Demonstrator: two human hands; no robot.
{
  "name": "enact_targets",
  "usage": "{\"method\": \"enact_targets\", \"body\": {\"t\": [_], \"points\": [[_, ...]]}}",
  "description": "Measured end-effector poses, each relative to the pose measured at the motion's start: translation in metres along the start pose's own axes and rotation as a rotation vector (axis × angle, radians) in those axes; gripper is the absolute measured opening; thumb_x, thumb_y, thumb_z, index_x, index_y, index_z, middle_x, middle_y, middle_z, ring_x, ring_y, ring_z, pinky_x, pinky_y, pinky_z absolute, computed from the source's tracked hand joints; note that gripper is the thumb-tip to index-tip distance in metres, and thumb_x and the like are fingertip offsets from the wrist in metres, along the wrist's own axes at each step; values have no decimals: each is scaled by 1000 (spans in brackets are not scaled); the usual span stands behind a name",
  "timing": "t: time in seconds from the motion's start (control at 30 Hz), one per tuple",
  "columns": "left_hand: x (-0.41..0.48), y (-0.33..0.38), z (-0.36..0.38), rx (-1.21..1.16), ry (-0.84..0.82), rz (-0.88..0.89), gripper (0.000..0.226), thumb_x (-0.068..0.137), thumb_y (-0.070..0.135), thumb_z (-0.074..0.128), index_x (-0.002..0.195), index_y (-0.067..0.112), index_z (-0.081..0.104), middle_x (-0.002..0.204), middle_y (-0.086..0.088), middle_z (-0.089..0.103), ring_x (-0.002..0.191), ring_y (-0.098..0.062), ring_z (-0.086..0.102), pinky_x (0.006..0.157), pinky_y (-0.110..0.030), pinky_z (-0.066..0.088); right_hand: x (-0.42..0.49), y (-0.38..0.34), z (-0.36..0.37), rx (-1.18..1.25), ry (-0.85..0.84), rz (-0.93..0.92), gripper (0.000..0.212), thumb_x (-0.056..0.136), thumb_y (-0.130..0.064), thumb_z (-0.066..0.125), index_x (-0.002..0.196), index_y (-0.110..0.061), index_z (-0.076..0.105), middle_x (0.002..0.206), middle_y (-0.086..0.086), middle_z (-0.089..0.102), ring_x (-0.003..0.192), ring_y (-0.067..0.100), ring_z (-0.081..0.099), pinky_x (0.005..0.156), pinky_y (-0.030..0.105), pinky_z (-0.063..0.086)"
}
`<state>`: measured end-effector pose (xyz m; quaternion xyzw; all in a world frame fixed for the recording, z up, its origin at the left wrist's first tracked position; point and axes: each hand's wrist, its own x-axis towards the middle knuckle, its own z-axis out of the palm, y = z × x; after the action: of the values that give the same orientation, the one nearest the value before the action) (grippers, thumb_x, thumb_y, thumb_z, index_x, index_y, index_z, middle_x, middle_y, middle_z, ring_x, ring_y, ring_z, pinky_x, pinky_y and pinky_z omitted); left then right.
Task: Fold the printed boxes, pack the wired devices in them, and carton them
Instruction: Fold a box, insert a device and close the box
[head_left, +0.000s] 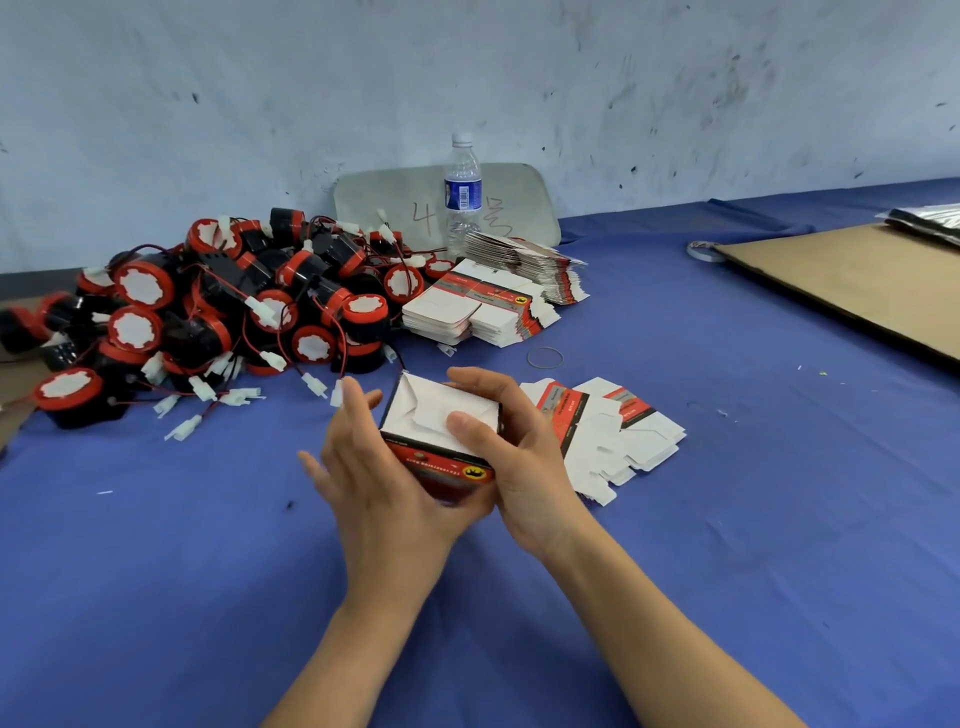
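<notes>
Blue table cloth (727, 545) fills the frame. A brown cardboard sheet (857, 280) lies flat at the right edge. Pile of wired devices (208, 312), red and black with white plugs, sits at upper left. Stacks of flat boxes (483, 306) are at center, just right of the pile, with a water bottle (462, 192) upright behind them. A few loose blanks (613, 431) lie just right of the hands. The printed box (426, 415) is held off the cloth at center frame between both hands, white flapped end tilted up toward the camera, red printed face toward the person. The right hand (524, 467) wraps it from the right, fingers curled over the far edge, thumb pressing the white flaps down. The left hand (379, 467) is flat against the left side and underside, fingers straight and a bit blurred, gripping nothing. Likely step: closing this end. The pile lies up and left of the box, so the left hand is nearer for the device pickup. A rubber band (545, 357) lies above the blanks.
</notes>
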<state>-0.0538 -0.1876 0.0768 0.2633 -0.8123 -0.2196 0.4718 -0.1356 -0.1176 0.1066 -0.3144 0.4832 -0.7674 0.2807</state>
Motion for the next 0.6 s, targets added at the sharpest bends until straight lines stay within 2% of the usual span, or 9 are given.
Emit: {"method": "enact_targets", "body": {"t": [0.07, 0.1, 0.17, 0.2, 0.23, 0.33, 0.4, 0.47, 0.6], "points": [[-2, -2, 1, -41, 9, -7, 128, 54, 45, 79, 150, 23, -2, 144, -2, 32, 132, -30, 35, 104, -74, 23, -2, 0, 2, -114, 4, -87, 28, 79, -17, 67, 104, -30, 68, 103, -9, 68, 98, 13, 65, 83, 30, 54], [-2, -2, 1, -104, 2, -13, 132, 53, 36, 85, 150, 29, -4, 144, 10, 29, 131, -26, 34, 104, -70, 29, -3, -1, 3, -140, -1, -120, 29, 80, -16, 67, 105, -29, 66, 105, -8, 67, 97, 13, 65, 81, 28, 54], [-1, -7, 1, -214, -34, 14, 142, 50, 14, 93, 148, 41, -6, 138, 33, 21, 131, -20, 35, 105, -50, 39, -3, -2, 3, -176, -15, -155, 33, 81, -16, 67, 110, -30, 62, 107, -10, 65, 97, 11, 64, 79, 25, 53], [0, -10, 1, -233, -46, 54, 145, 50, 6, 94, 147, 45, -7, 135, 36, 20, 131, -22, 36, 102, -39, 41, -2, -2, 2, -208, -15, -155, 36, 81, -19, 67, 113, -34, 60, 109, -12, 63, 101, 11, 62, 80, 26, 53], [2, -13, 0, -235, -57, 98, 147, 50, 2, 93, 147, 46, -8, 133, 33, 21, 131, -25, 38, 98, -33, 41, 0, -3, -1, -244, -19, -139, 41, 81, -21, 68, 118, -37, 58, 112, -11, 62, 105, 12, 61, 83, 28, 54], [8, -21, -3, -228, -123, 172, 139, 51, -1, 90, 149, 39, 0, 131, 29, 24, 129, -24, 39, 95, -32, 42, 4, -7, -9, -238, -83, 1, 52, 86, -18, 69, 132, -35, 52, 120, -2, 64, 109, 15, 63, 90, 30, 54], [9, -23, -5, -242, -171, 172, 130, 51, -1, 89, 147, 37, 10, 133, 37, 23, 129, -18, 38, 96, -23, 39, 6, -9, -14, -218, -121, 50, 46, 87, -15, 67, 132, -24, 57, 119, 1, 67, 109, 17, 64, 93, 34, 53], [9, -24, -5, -237, -181, 181, 121, 49, -1, 90, 142, 32, 21, 135, 34, 24, 128, -19, 39, 98, -18, 37, 7, -8, -15, -235, -116, 21, 37, 89, -10, 65, 123, -21, 63, 113, -1, 71, 106, 15, 66, 89, 31, 54], [11, -24, -5, -199, -164, 188, 114, 47, 1, 91, 139, 24, 27, 138, 9, 31, 126, -23, 40, 98, -35, 40, 5, -5, -10, -340, -71, -39, 38, 92, -6, 63, 117, -34, 60, 101, -19, 71, 96, 0, 65, 77, 17, 51]]}}
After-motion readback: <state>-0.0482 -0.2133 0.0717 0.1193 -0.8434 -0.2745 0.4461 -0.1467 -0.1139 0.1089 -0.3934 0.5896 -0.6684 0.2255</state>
